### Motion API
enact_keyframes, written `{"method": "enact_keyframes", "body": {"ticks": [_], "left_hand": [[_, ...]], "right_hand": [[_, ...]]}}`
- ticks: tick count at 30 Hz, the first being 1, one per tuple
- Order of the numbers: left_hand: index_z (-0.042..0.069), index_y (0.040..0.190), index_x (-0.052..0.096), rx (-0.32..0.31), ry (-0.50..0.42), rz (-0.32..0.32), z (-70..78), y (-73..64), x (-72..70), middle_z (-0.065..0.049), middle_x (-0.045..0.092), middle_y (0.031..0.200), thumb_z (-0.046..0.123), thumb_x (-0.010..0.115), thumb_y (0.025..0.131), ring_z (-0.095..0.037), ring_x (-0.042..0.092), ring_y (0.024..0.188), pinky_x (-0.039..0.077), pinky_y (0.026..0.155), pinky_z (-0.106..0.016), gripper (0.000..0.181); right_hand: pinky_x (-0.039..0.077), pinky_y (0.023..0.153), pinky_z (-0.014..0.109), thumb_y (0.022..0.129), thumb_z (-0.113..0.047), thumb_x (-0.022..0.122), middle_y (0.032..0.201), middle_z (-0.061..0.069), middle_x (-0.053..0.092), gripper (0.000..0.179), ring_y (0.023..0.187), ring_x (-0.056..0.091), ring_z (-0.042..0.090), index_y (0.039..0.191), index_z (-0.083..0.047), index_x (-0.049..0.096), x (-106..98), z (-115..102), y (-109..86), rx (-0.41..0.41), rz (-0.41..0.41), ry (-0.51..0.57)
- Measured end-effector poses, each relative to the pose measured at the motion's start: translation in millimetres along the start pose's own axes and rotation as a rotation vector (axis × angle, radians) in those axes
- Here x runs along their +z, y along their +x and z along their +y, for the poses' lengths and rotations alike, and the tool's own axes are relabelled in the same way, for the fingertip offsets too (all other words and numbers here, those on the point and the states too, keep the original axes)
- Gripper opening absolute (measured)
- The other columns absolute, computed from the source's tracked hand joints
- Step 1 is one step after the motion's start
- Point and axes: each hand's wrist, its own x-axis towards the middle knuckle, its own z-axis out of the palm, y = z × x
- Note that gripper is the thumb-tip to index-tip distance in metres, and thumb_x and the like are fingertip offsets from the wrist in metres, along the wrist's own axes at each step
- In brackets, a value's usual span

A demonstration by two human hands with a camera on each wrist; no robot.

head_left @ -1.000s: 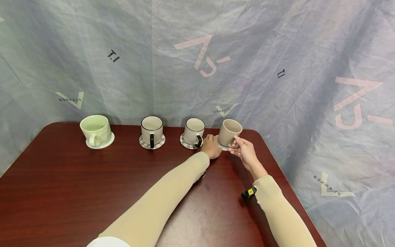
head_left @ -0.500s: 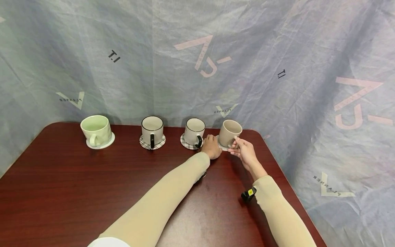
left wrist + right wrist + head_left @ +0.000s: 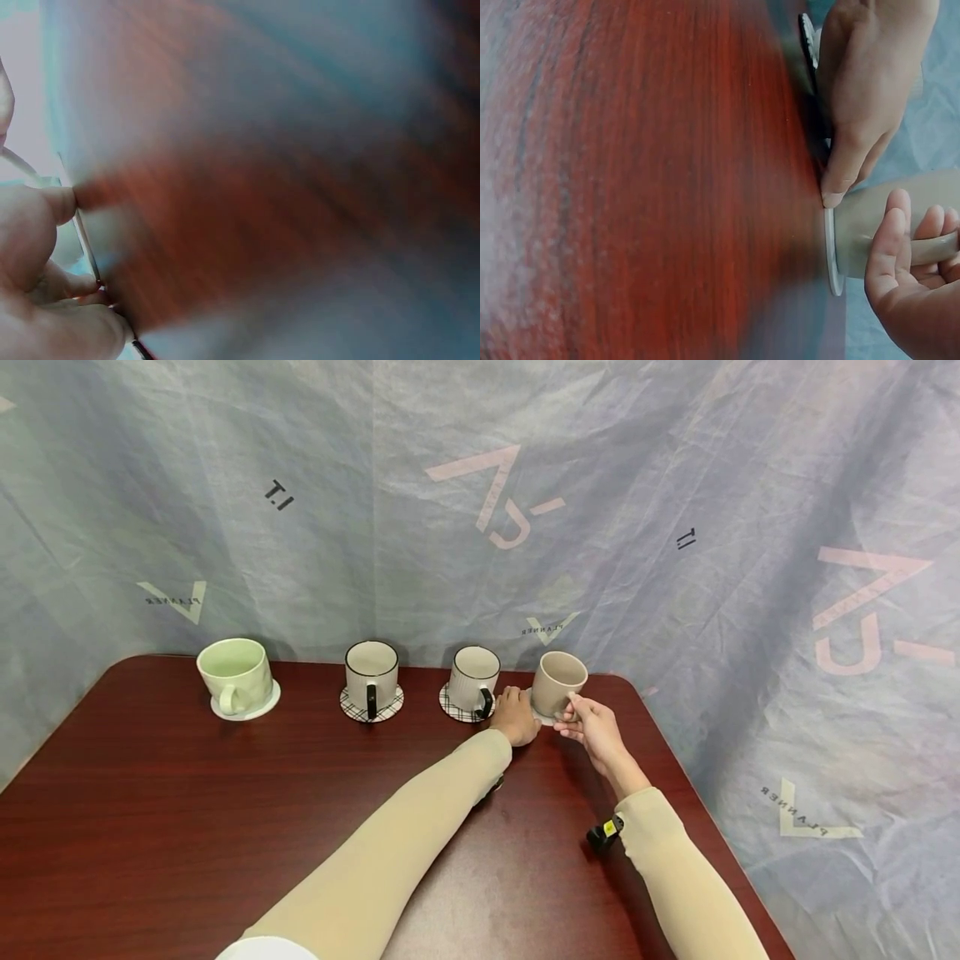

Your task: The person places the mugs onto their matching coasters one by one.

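Note:
My right hand [image 3: 596, 727] holds the beige mug [image 3: 555, 689] by its handle [image 3: 934, 249], which passes between thumb and fingers in the right wrist view. Under the mug lies a pale round coaster [image 3: 831, 255]. Left of it, my left hand [image 3: 514, 717] rests low by the table, its thumb at the coaster's edge and other fingers curled down beside it. A white ribbed mug [image 3: 472, 681] with black rim and handle stands on a plaid coaster [image 3: 455, 711], just left of that hand. The left wrist view partly cuts off the left hand [image 3: 37, 262].
Farther left, another white mug [image 3: 360, 681] with a black handle stands on a plaid coaster [image 3: 390, 712]. A pale green mug [image 3: 243, 681] sits on a white coaster [image 3: 262, 710] at far left. Behind the dark red table [image 3: 225, 818] hangs a grey printed curtain [image 3: 337, 527].
The beige mug has shifted very slightly left and down on its coaster, with my right hand still on its handle. My left hand stays nearly in place.

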Motion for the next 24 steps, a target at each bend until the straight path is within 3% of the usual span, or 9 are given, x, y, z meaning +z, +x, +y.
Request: {"method": "enact_keyframes", "body": {"ticks": [8, 15, 20, 24], "left_hand": [[-0.004, 0.157, 0.04, -0.011, 0.004, 0.012, -1.7, 2.4, 2.4, -0.019, 0.039, 0.16, 0.037, 0.064, 0.107, -0.033, 0.033, 0.154, 0.024, 0.129, -0.043, 0.069], [-0.006, 0.156, 0.041, -0.026, -0.006, 0.028, -2.4, 5.1, 4.4, -0.02, 0.042, 0.157, 0.036, 0.066, 0.106, -0.034, 0.039, 0.15, 0.027, 0.128, -0.041, 0.07], [-0.006, 0.155, 0.043, -0.02, -0.016, 0.027, -4.3, 6.4, 10.6, -0.021, 0.044, 0.156, 0.037, 0.071, 0.103, -0.035, 0.043, 0.147, 0.029, 0.127, -0.041, 0.072], [-0.006, 0.156, 0.041, -0.001, -0.007, -0.012, -3.9, 1.2, 10.9, -0.021, 0.04, 0.158, 0.037, 0.067, 0.105, -0.034, 0.041, 0.149, 0.028, 0.128, -0.04, 0.072]], "right_hand": [[0.062, 0.077, 0.025, 0.115, -0.035, 0.048, 0.099, 0.008, 0.061, 0.044, 0.082, 0.074, 0.012, 0.112, 0.008, 0.055, -1.4, -4.0, 1.2, 0.031, -0.036, -0.049], [0.062, 0.072, 0.025, 0.114, -0.038, 0.051, 0.103, 0.014, 0.069, 0.045, 0.078, 0.073, 0.014, 0.112, 0.006, 0.059, -3.9, -3.4, 4.2, 0.049, -0.034, -0.097], [0.063, 0.072, 0.027, 0.113, -0.043, 0.051, 0.122, 0.027, 0.067, 0.055, 0.078, 0.075, 0.016, 0.125, 0.01, 0.061, -5.8, -2.9, -1.3, 0.019, 0.025, -0.223], [0.064, 0.078, 0.031, 0.113, -0.046, 0.047, 0.13, 0.031, 0.065, 0.058, 0.092, 0.078, 0.027, 0.136, 0.006, 0.059, -11.8, -4.7, -8.1, -0.031, 0.066, -0.352]]}}
